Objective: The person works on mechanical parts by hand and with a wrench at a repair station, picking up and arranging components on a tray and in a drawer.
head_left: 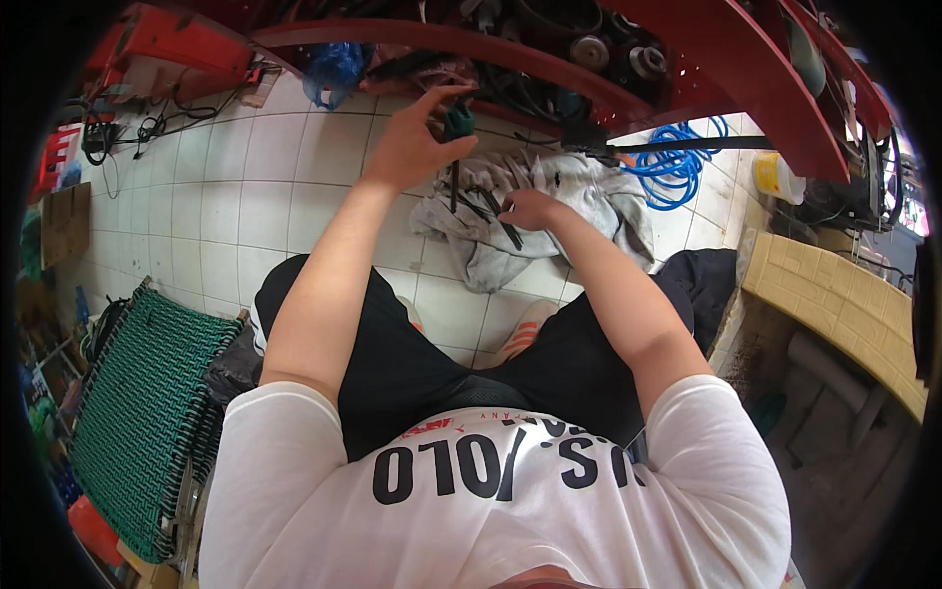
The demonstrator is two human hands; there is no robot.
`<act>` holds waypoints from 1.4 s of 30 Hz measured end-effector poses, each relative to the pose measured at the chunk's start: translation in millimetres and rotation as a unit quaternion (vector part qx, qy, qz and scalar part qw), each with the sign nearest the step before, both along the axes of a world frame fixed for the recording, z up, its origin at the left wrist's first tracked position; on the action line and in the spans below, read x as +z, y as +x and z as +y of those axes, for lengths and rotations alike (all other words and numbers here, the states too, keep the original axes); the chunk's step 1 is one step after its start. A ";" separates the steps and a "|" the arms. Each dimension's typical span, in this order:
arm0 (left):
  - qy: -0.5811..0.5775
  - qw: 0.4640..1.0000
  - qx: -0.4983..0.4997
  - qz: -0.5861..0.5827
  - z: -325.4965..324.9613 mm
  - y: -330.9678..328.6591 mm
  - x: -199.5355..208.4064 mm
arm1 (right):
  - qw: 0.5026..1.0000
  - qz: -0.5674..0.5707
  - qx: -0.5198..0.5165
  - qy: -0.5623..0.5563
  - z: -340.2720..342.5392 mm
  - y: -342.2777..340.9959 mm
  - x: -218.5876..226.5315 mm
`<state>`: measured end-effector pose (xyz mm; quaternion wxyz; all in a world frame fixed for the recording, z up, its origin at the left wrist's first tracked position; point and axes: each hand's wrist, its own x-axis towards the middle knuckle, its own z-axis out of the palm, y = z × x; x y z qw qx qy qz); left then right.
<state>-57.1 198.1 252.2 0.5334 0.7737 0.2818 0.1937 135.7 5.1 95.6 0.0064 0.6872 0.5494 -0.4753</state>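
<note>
My left hand (410, 147) is curled around the teal handle of a screwdriver (458, 122), thumb and forefinger on either side of it. The screwdriver's thin dark shaft points down toward a crumpled grey cloth (496, 260) on the floor. Over that cloth, my right hand (531, 209) has its fingers drawn together at some slim dark tools (481, 204). Its fingertips are partly hidden, and the exact kind of these tools is too small to tell.
A red metal frame (706, 59) with dark machine parts hangs over the far side. Coiled blue hose (677, 167) lies at the right, near a yellow-and-white tub (775, 177). A blue plastic bag (334, 71) sits far left. A green woven seat (147, 412) stands at my left.
</note>
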 end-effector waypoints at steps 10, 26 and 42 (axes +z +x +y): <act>0.024 0.999 0.011 0.032 6.7 4.7 -0.3 | 0.962 -0.177 -0.207 0.003 0.5 -47.4 -109.8; -0.009 1.000 0.012 -0.008 15.7 4.4 5.4 | 0.967 -0.197 -0.128 0.096 7.5 1.3 -51.2; 0.036 0.999 -0.014 0.016 6.8 -4.2 -15.0 | 0.750 0.322 -0.385 0.431 26.3 -7.2 232.9</act>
